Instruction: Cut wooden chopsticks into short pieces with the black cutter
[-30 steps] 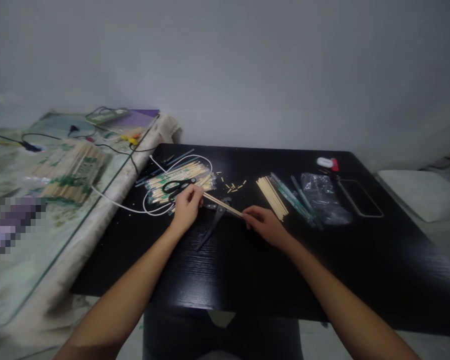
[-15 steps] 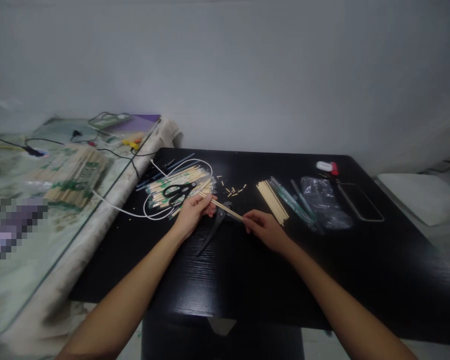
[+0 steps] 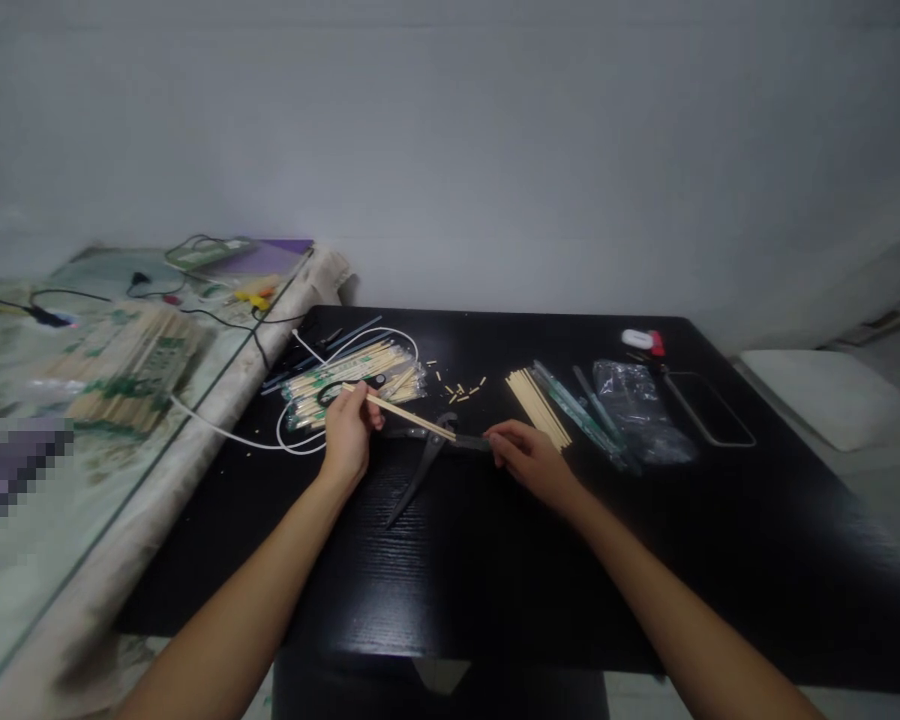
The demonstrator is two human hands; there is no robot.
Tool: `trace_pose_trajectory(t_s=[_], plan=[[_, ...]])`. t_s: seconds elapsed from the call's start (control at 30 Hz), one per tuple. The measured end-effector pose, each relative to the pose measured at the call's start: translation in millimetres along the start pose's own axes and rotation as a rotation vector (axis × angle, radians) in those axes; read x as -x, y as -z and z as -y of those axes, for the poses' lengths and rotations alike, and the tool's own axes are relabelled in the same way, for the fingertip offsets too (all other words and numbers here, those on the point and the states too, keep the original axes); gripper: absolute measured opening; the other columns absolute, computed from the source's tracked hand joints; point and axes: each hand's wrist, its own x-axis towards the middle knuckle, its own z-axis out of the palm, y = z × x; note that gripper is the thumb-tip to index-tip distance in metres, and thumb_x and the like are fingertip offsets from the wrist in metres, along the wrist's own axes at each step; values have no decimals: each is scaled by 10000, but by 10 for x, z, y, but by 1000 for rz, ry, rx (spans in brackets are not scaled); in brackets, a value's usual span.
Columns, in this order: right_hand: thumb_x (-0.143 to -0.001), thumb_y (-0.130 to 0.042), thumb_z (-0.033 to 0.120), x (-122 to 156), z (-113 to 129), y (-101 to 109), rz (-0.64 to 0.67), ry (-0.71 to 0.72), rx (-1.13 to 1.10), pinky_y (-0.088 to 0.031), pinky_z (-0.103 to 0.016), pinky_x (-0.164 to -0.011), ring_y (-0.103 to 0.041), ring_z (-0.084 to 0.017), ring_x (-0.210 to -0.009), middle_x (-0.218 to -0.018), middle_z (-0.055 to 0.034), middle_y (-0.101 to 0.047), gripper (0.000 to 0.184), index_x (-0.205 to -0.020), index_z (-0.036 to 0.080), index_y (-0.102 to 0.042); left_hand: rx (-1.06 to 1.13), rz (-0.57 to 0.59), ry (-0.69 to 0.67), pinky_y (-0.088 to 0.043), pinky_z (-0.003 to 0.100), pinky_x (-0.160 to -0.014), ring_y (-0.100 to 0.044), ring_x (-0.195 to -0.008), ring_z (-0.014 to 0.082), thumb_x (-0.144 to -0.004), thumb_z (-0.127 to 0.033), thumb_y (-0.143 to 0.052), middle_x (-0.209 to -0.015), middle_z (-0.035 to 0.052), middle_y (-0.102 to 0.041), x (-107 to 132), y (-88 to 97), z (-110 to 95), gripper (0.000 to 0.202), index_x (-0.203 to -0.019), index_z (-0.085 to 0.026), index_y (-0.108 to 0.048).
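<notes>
My left hand (image 3: 352, 425) is closed on light wooden chopsticks (image 3: 412, 414), apparently a pair, which slant down to the right. Their far ends are above a dark metal tool (image 3: 418, 480) with a curved handle, like pliers or shears, lying on the black table. My right hand (image 3: 525, 455) has its fingers pinched together at the end of the tool's dark grey bar (image 3: 471, 442). Whether the fingertips grip that bar or only sit in front of it is unclear. Black-handled scissors (image 3: 379, 380) rest on wrapped chopsticks (image 3: 352, 365), partly behind my left hand.
Bare chopsticks (image 3: 536, 405) lie beyond my right hand, beside green-printed wrappers (image 3: 581, 405) and clear plastic (image 3: 637, 410). Short cut wooden pieces (image 3: 457, 390) are scattered behind the tool. A white cable (image 3: 225, 430) crosses from the left table. A phone-shaped frame (image 3: 709, 408) lies right.
My left hand has moved left, drawing the chopsticks away from my right fingers. My right hand has let go of their end and stays about where it was. The view has shifted slightly.
</notes>
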Motion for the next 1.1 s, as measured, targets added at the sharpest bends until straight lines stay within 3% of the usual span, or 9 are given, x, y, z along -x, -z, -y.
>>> trace_pose_trajectory(t_s=[0.17, 0.33, 0.47, 0.57, 0.7, 0.83, 0.97, 1.1], plan=[[-866, -676, 579, -31, -24, 25, -72, -38, -88, -276, -243, -402, -402, -94, -456, -660, 30, -569, 407, -1015, 200, -673, 8, 22, 26, -357, 217, -450, -427, -449, 80, -844, -393, -686, -521, -54, -474, 15, -16, 17, 269, -720, -175, -587], [-840, -699, 512, -49, 61, 132, -225, 2, -139, -364, -246, -438, -488, -111, -507, -754, -1, -641, 381, -1052, 198, -659, -1, 35, 45, -343, 222, -436, -421, -437, 85, -840, -386, -685, -508, -57, -464, 27, -18, 42, 261, -718, -177, -587], [-823, -700, 479, -116, 108, 538, -503, 10, -2, -474, -290, -527, -600, -169, -607, -851, -67, -717, 409, -1102, 180, -678, -66, 56, 29, -355, 223, -435, -420, -434, 92, -847, -412, -682, -501, -59, -463, 37, -15, 80, 271, -736, -181, -594], [-835, -679, 427, -204, 76, 918, -651, 16, 285, -546, -386, -705, -696, -263, -771, -899, -124, -753, 379, -1089, 149, -720, -95, 82, 31, -361, 222, -440, -426, -441, 93, -862, -435, -678, -512, -55, -473, 41, -10, 105, 289, -749, -181, -599], [-841, -633, 279, -289, -20, 1185, -597, -53, 639, -528, -473, -923, -719, -325, -979, -1042, -170, -777, 358, -1148, 133, -744, -107, 89, 30, -357, 221, -440, -424, -435, 96, -867, -430, -678, -501, -58, -463, 35, 0, 122, 277, -757, -185, -611], [-855, -600, 250, -264, -119, 1146, -567, 29, 814, -494, -480, -1005, -678, -345, -1126, -1206, -198, -739, 388, -1196, 118, -727, -125, 94, 32, -352, 222, -444, -428, -441, 99, -869, -427, -675, -502, -53, -474, 29, 8, 130, 273, -756, -184, -617], [-887, -579, 247, -203, -179, 1062, -516, 171, 907, -488, -477, -994, -667, -328, -1067, -1109, -153, -752, 284, -1093, 165, -757, -120, 89, 41, -357, 221, -452, -428, -450, 99, -864, -433, -688, -503, -49, -480, 36, 8, 138, 283, -748, -182, -625], [-881, -575, 154, -211, -213, 1057, -417, 152, 1025, -479, -474, -994, -660, -328, -1037, -1045, -150, -742, 233, -963, 165, -793, -137, 99, 39, -357, 224, -447, -428, -444, 102, -866, -442, -682, -494, -48, -477, 42, 10, 148, 290, -746, -184, -629]])
